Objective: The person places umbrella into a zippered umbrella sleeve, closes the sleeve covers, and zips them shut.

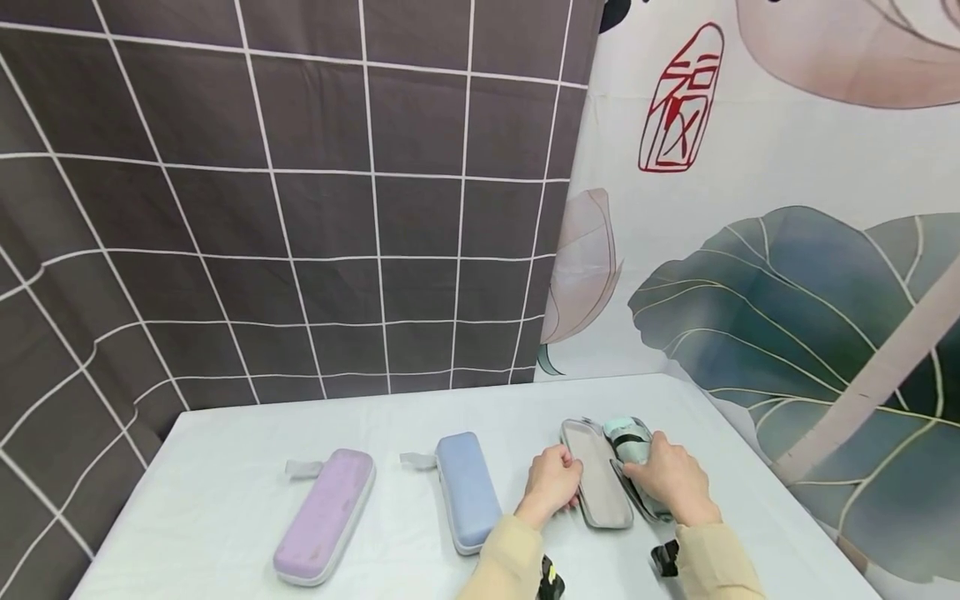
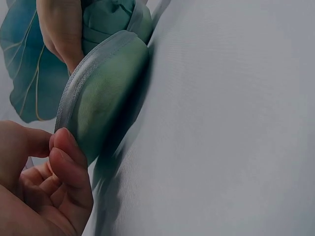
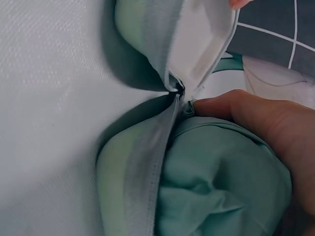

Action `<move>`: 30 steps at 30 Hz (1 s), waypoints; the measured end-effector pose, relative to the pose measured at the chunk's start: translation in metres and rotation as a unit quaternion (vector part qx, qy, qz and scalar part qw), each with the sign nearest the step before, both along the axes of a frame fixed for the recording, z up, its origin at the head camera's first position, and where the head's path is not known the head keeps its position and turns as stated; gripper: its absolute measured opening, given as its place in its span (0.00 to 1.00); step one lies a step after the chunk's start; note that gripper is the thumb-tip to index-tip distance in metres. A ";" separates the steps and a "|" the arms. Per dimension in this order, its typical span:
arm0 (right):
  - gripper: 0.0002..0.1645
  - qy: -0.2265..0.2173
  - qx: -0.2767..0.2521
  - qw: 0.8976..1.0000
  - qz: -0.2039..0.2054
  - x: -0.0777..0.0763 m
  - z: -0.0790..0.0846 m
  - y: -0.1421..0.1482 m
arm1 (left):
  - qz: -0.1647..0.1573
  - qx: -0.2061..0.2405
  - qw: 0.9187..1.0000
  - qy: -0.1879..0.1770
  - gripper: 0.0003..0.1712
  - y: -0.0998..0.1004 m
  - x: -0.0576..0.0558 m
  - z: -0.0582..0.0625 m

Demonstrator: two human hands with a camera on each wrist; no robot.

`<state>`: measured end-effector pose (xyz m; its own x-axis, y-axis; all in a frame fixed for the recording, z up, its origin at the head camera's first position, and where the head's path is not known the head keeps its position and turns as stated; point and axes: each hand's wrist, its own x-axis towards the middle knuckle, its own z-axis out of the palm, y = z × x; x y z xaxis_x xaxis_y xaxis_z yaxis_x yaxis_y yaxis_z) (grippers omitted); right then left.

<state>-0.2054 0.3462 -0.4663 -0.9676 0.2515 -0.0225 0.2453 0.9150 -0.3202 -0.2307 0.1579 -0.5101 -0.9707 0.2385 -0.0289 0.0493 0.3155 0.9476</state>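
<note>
A green zip case lies unfolded on the table, its pale lined half on the left. In its right half sits a rolled green cloth bundle that looks like a folded umbrella, with a dark band across it in the head view. My left hand pinches the outer rim of the pale half between thumb and fingers, as the left wrist view shows. My right hand grips the folded umbrella from above. In the right wrist view its thumb lies along the umbrella's edge near the case hinge; the other fingers are hidden.
A blue case with a grey strap lies left of my left hand. Farther left is a purple case, also strapped. All lie on a white-covered table. Behind hang a dark grid cloth and a leaf-printed cloth.
</note>
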 end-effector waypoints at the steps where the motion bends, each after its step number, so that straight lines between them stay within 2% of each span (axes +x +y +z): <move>1: 0.44 0.000 0.001 1.000 -0.001 0.000 -0.001 0.000 | -0.001 0.000 1.000 -0.001 0.15 0.000 0.000 0.000; 9: 0.42 0.014 0.002 1.000 0.007 0.006 -0.005 0.005 | -0.003 0.003 1.000 -0.002 0.15 0.001 0.004 0.003; 21: 0.36 0.044 -0.003 0.998 0.043 0.016 -0.015 0.017 | 0.000 0.015 1.000 -0.013 0.15 0.003 0.009 -0.001; 26: 0.35 0.058 0.020 0.996 0.060 0.014 -0.023 0.015 | 0.003 0.019 0.999 -0.026 0.15 -0.001 0.008 -0.002; 30: 0.33 0.078 0.036 0.994 0.070 0.009 -0.026 0.011 | 0.012 0.024 0.999 -0.021 0.15 -0.004 0.005 -0.001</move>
<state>-0.1967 0.3570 -0.4919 -0.9835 0.1098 0.1435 0.0668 0.9589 -0.2759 -0.2255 0.1541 -0.5108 -0.9742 0.2182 -0.0579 0.0031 0.2696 0.9630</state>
